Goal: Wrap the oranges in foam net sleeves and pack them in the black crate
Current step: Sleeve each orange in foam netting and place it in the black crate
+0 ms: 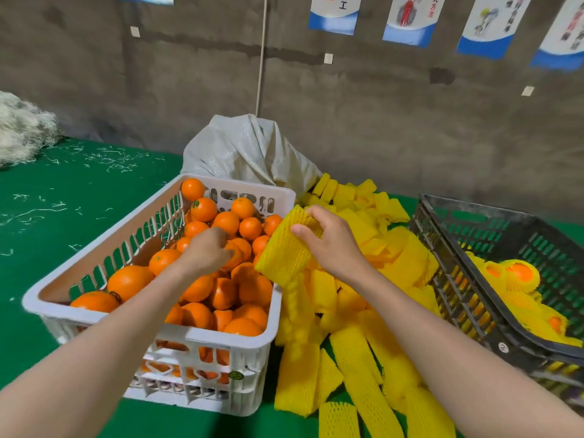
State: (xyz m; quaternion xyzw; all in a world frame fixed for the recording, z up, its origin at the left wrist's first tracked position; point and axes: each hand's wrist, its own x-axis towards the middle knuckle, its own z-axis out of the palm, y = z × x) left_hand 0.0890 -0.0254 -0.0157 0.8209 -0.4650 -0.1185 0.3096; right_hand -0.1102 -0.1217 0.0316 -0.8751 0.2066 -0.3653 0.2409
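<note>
- The left grip (pixel 207 248) reaches down into the white crate (pixel 158 213), its fingers curled round one orange (pixel 236 255) near the middle of the heap of bare oranges (pixel 221 292).
- The right grip (pixel 331 245) pinches a yellow foam net sleeve (pixel 286 248) by its upper end, thumb on the near face and fingers behind.
- The sleeve hangs over the white crate's right rim. Its long axis slopes from the pinch at upper right down to a free end at lower left.
- The gripped orange lies just to the left of that free end, so the two need only meet across a short gap. Whether the lower mouth gapes open cannot be told.
- The left grip is nearer the fruit; the right one is nearer the black crate (pixel 505 216), which stands tilted at the far right and already holds wrapped oranges (pixel 518 273).
- Between the crates a loose pile of sleeves (pixel 357 352) lies on the green table (pixel 63 200), which is strewn with pale threads.
- A tied grey sack (pixel 246 150) stands behind the crates and a white fibre heap (pixel 22 128) lies far left. The wall (pixel 379 105) behind is bare concrete with posters (pixel 409 20) along the top.
</note>
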